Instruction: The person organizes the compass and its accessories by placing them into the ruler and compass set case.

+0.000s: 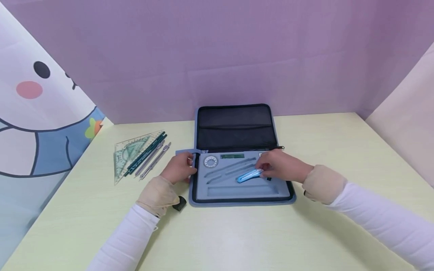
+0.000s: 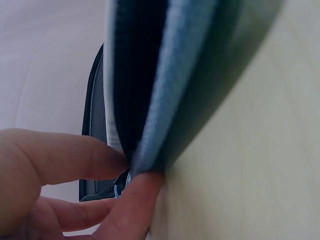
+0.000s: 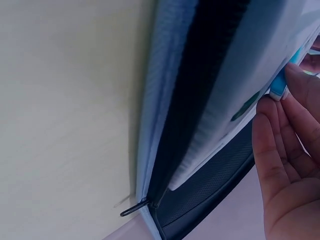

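A slim bright-blue plastic tool (image 1: 248, 176) is over the grey moulded insert (image 1: 200, 190) of an open blue-grey zippered case (image 1: 242, 204), its end pinched by the right hand (image 1: 284, 165). The left hand (image 1: 178, 167) grips the case's left edge between thumb and finger. A round white disc (image 1: 205, 162) sits in the insert's upper-left corner; dark-green pencils (image 1: 145, 154) lie left of the case.
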Demonstrator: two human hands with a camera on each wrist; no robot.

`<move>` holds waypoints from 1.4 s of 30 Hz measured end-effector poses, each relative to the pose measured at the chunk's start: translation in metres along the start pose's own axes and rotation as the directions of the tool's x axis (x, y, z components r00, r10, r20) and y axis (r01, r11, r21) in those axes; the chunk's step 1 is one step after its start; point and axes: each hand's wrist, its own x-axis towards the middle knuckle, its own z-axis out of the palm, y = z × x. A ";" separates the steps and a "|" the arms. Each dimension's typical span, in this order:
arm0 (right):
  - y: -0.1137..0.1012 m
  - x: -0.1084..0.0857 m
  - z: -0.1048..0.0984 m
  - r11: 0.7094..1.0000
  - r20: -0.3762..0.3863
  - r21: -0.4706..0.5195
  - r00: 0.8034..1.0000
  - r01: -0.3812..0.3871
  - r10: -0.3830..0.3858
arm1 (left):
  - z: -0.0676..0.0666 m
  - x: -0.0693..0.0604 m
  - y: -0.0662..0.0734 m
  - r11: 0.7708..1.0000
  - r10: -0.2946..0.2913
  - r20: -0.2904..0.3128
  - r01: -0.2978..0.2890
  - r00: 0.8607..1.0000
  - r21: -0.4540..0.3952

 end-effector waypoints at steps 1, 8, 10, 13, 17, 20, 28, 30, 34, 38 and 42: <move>0.000 0.001 0.000 1.000 0.003 0.005 1.000 -0.001 0.001 | 0.000 0.000 0.000 1.000 -0.001 -0.001 0.001 1.000 -0.001; -0.002 0.004 0.003 1.000 0.013 0.014 1.000 0.000 0.000 | 0.000 0.000 0.000 1.000 -0.011 -0.005 0.011 1.000 -0.002; -0.002 0.005 0.004 1.000 0.016 0.014 1.000 0.007 -0.007 | 0.000 0.000 0.000 1.000 -0.007 -0.004 0.007 1.000 0.002; -0.002 0.006 0.005 1.000 0.017 0.009 1.000 0.018 -0.018 | -0.001 -0.001 0.000 1.000 -0.002 -0.004 0.002 1.000 0.013; -0.002 0.005 0.006 1.000 0.010 0.008 1.000 0.024 -0.025 | -0.001 -0.001 0.001 1.000 -0.006 -0.005 0.006 1.000 0.023; -0.001 0.002 0.005 1.000 -0.004 -0.001 1.000 0.012 -0.012 | -0.001 -0.001 0.001 1.000 -0.010 -0.001 0.010 1.000 0.016; 0.012 -0.015 -0.009 0.995 -0.165 -0.016 0.982 -0.098 0.094 | 0.000 -0.001 0.001 1.000 -0.028 0.003 0.028 1.000 0.003; 0.015 -0.021 -0.013 0.989 -0.203 -0.002 0.969 -0.147 0.144 | -0.001 -0.001 0.001 1.000 -0.028 0.007 0.028 1.000 0.004; 0.021 -0.030 -0.016 0.965 -0.243 0.019 0.935 -0.260 0.257 | 0.000 -0.002 0.001 0.999 -0.032 0.012 0.032 0.999 0.000; 0.024 -0.035 -0.017 0.938 -0.233 0.028 0.910 -0.346 0.343 | 0.000 -0.002 0.002 1.000 -0.026 0.006 0.026 1.000 0.003; 0.029 -0.037 -0.017 0.913 -0.191 0.037 0.894 -0.406 0.405 | 0.000 -0.001 0.002 1.000 -0.007 0.004 0.007 1.000 0.009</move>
